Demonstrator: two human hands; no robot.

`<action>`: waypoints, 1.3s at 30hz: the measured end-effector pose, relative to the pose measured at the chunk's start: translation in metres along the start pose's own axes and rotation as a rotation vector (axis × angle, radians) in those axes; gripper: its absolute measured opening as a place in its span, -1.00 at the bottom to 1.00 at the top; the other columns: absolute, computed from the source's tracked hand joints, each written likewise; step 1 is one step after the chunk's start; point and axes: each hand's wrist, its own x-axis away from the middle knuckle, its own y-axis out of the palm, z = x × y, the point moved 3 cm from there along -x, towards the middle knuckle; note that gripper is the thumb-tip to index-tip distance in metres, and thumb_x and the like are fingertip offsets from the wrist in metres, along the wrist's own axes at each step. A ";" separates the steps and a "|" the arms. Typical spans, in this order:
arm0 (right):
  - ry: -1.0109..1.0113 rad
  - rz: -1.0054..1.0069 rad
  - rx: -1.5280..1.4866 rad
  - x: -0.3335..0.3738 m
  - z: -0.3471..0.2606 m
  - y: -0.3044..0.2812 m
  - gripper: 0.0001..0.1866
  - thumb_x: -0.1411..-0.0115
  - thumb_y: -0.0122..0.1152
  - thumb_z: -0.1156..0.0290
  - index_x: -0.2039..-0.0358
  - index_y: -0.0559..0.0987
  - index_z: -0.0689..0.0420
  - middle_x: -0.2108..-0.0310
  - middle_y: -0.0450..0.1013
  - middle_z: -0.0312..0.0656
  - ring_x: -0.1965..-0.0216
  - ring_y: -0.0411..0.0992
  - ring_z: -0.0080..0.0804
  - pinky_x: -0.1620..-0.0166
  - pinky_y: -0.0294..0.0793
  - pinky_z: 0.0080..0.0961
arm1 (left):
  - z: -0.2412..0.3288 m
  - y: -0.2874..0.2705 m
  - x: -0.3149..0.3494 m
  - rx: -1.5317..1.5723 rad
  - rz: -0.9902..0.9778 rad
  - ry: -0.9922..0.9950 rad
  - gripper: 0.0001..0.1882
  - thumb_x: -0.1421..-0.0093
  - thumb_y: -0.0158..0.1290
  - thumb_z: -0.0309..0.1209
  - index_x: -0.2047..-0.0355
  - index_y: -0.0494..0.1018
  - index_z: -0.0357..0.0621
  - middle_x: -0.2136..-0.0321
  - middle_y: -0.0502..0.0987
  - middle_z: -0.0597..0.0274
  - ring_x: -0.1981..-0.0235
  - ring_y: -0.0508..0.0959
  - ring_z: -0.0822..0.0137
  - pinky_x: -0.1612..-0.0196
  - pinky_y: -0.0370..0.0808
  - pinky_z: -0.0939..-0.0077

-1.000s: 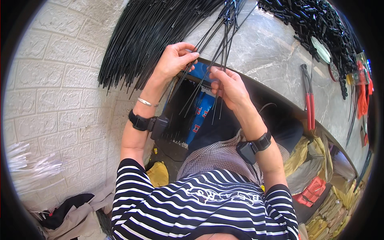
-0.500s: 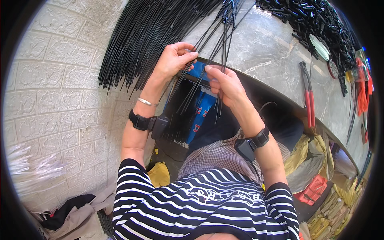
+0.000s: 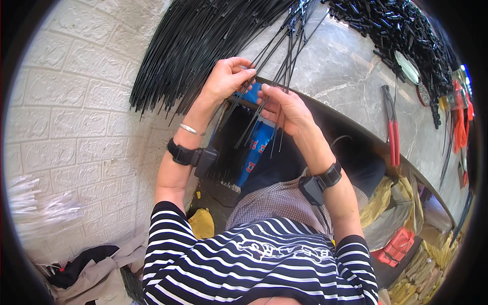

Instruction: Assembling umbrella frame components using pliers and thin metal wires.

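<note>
Several thin black rods (image 3: pixel 292 38) slant across the table's front edge, their near ends hanging down over my lap. My left hand (image 3: pixel 229 80) pinches one or two of them between thumb and fingertips. Just to its right, my right hand (image 3: pixel 288 109) has its thumb and curled fingers round other rods of the same small group. Part of this grip is hidden behind the thumb. A thick sheaf of like black rods (image 3: pixel 198 48) lies beyond my left hand, its ends jutting past the edge.
On the grey marbled table (image 3: pixel 345 76) lie red-handled pliers (image 3: pixel 392 129), a heap of short black tubes (image 3: pixel 391 25) and a pale oval piece (image 3: pixel 407 67). A white brick-patterned wall (image 3: pixel 76 122) stands at left. Below right are an orange packet (image 3: pixel 396 247) and yellowish cloth (image 3: pixel 406 201).
The view has shifted slightly. My right hand's lower fingers have loosened a little, and the near ends of the rods have swung slightly. Both hands stay on the rods.
</note>
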 end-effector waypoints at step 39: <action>-0.004 -0.151 -0.147 -0.018 0.006 0.009 -0.78 -0.27 0.04 0.27 0.29 0.46 0.19 0.45 0.41 -0.25 0.48 0.43 -0.44 0.43 0.51 -0.46 | 0.045 -0.009 -0.009 -1.433 0.366 0.217 -0.81 -0.08 0.12 -0.26 0.43 0.54 -0.11 0.47 0.58 -0.02 0.38 0.59 -0.04 0.33 0.52 0.13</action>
